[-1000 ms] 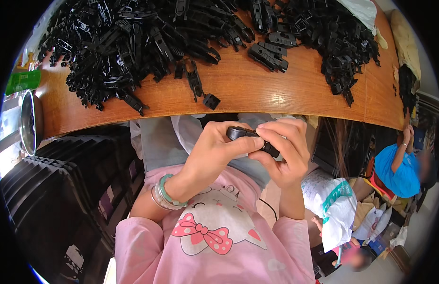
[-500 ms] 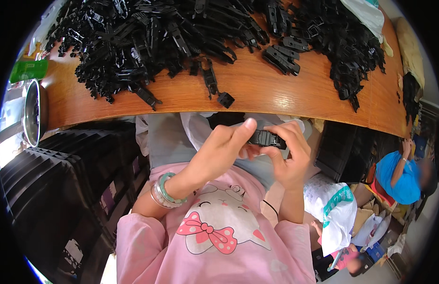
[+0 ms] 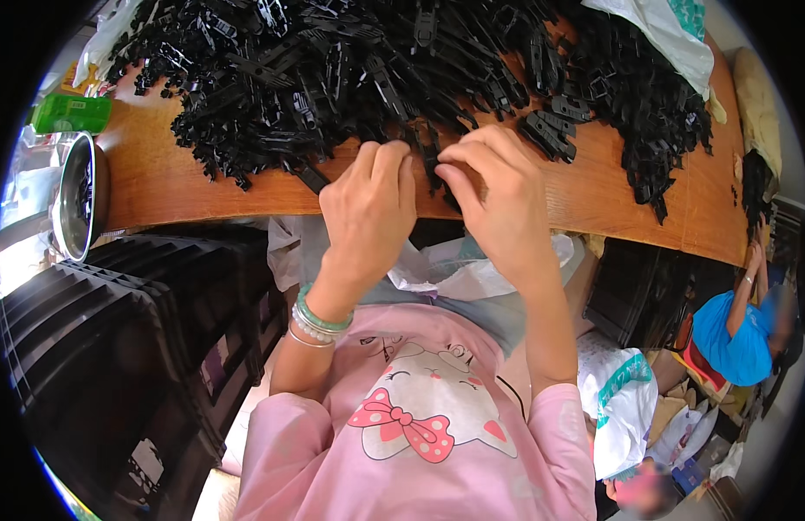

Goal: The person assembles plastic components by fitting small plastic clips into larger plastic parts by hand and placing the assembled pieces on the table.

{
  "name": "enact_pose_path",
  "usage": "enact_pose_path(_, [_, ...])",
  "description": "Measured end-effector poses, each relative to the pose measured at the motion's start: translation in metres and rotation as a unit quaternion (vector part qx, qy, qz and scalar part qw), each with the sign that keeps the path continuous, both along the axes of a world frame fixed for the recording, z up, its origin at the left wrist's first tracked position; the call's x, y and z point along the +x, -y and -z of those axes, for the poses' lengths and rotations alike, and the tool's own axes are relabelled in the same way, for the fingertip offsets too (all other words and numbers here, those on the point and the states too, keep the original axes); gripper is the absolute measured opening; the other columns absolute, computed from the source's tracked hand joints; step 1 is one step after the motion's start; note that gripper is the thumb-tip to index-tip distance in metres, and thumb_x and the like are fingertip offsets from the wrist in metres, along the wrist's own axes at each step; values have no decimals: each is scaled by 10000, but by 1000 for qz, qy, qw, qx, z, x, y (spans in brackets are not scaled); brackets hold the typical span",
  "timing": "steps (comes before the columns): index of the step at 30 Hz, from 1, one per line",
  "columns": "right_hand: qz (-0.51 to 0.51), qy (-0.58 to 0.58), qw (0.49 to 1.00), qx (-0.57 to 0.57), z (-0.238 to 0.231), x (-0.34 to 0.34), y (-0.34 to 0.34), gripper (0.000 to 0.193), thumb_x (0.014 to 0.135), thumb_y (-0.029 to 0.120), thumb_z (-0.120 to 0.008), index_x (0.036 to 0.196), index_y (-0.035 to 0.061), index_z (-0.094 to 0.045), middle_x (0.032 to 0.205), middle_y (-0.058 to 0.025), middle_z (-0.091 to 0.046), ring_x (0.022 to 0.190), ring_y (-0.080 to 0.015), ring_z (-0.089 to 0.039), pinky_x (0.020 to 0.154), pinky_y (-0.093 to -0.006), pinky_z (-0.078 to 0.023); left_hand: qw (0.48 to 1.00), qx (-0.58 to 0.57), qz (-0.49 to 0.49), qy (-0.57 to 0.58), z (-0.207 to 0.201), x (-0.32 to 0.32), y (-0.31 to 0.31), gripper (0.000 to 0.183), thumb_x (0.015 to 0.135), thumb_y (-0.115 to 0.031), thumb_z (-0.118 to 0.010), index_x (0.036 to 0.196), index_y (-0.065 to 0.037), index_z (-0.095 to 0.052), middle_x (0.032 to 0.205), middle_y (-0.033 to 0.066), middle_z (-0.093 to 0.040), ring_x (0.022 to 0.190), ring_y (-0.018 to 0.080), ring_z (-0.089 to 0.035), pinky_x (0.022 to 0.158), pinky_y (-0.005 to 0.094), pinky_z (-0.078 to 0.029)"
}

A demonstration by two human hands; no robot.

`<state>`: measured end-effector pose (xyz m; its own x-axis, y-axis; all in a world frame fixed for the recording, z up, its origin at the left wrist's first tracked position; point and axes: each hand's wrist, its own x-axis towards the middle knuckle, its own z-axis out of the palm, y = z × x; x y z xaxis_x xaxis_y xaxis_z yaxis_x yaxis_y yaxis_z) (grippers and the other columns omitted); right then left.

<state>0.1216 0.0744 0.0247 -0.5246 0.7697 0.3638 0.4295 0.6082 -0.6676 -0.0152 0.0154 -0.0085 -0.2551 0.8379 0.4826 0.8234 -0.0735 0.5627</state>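
Observation:
Both of my hands are at the near edge of the wooden table, in front of a heap of black plastic parts (image 3: 307, 78). The backs of the curled fingers of my left hand (image 3: 368, 208) face me, and their tips, by the heap's near edge, are hidden. Thumb and forefinger of my right hand (image 3: 502, 195) pinch at a slim black plastic part (image 3: 427, 158) that lies between the two hands. A dark piece (image 3: 450, 200) shows partly under the right thumb. Left of my left hand, another black part (image 3: 310, 178) rests on the wood.
A metal bowl (image 3: 76, 195) and a green container (image 3: 71, 115) stand at the table's left end. Black crates (image 3: 98, 347) are stacked below left. White plastic (image 3: 472, 260) lies over my lap. Further right, a person in a blue top (image 3: 732, 334) sits near bags.
My hands have moved from above my lap, where they held a black clip-like part, up to the table's loose parts. That clip-like part is no longer visible in them. The view has shifted slightly.

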Motion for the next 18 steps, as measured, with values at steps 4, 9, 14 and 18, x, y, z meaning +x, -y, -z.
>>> enact_pose_path(4, [54, 77, 995, -40, 3, -15, -7, 129, 741, 107, -730, 784, 29, -636, 792, -95, -550, 789, -287, -544, 722, -385, -437, 998, -8, 13, 63, 1, 10, 21, 140, 767, 1, -649, 869, -46, -566, 713, 89, -539, 547, 262, -559, 467, 351, -416])
enact_pose_path(9, [88, 124, 987, -59, 10, -24, -9, 142, 730, 131, -739, 742, 24, -647, 773, -97, -567, 770, -290, -562, 693, -376, -440, 993, 12, 70, 90, 13, 23, 41, 221, 705, -25, -721, 859, -32, -563, 687, 76, -511, 515, 226, -524, 450, 328, -399])
enact_pose_path(14, [130, 55, 981, -131, 6, -30, -12, 149, 732, 128, -727, 691, -2, -668, 687, -109, -596, 622, -268, -588, 584, -375, -443, 993, 42, 77, 78, 19, 27, 36, 291, 677, -87, -772, 872, -24, -566, 681, 63, -495, 517, 214, -522, 451, 314, -400])
enact_pose_path(18, [138, -7, 971, -193, 9, -21, -19, 144, 747, 116, -717, 734, -23, -685, 684, -94, -618, 564, -188, -574, 553, -310, -428, 995, 44, 71, 62, 20, 32, 28, 330, 662, -117, -782, 892, -24, -566, 699, 61, -496, 540, 202, -537, 458, 314, -406])
